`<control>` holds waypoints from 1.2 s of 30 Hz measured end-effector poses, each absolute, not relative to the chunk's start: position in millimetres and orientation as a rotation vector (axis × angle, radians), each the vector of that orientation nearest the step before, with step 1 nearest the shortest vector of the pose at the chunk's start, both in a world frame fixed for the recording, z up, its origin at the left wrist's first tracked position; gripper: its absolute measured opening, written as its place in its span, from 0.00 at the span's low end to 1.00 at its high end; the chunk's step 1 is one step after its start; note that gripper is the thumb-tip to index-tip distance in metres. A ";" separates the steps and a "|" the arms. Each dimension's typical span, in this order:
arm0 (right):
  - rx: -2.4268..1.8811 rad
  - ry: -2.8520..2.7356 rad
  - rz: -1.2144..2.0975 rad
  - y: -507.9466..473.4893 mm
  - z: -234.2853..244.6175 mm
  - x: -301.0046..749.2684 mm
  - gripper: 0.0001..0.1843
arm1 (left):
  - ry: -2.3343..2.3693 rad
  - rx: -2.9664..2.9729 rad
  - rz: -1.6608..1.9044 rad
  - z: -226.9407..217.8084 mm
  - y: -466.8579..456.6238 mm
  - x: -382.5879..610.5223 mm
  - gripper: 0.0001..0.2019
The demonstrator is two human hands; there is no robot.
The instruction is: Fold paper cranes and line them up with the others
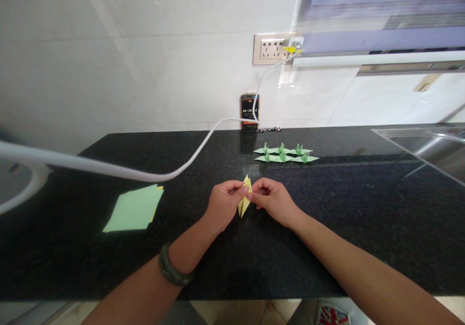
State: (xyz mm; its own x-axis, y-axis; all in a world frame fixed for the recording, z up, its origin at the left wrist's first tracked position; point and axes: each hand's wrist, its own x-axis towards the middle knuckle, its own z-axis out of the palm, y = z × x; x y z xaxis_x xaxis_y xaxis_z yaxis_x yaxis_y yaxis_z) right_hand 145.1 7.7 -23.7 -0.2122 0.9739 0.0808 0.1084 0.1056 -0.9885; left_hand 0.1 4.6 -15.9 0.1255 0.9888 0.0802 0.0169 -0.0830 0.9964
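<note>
A yellow folded paper [244, 206], narrow and diamond-shaped with a split lower end, is held upright between my two hands above the dark counter. My left hand [225, 203] pinches its left side with thumb and fingers. From the right, my right hand [273, 200] grips the opposite edge between thumb and forefinger. Beyond the hands, several green paper cranes [283, 156] stand in two rows. To the left lies a stack of paper sheets [135, 208], light green on top with yellow corners showing beneath.
A phone [249, 113] showing a timer leans on the tiled wall. From the wall socket [271, 49], a white cable [196, 153] runs past it and sweeps across the left side. A metal sink [441, 146] is set into the counter [348, 204] at the right.
</note>
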 end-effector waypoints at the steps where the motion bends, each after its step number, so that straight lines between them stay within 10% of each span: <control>1: -1.112 -1.488 1.232 8.1 -23.6 145.1 0.11 | 1.089 1.347 1.160 -16.0 4.9 0.2 0.11; 10: -1.059 -1.291 1.265 9.2 -18.5 145.4 0.10 | 0.972 1.105 1.085 -6.4 0.8 5.0 0.32; 36: -0.954 -1.055 1.304 15.1 -15.3 152.2 0.10 | 1.015 1.192 0.934 -5.9 -0.8 3.8 0.21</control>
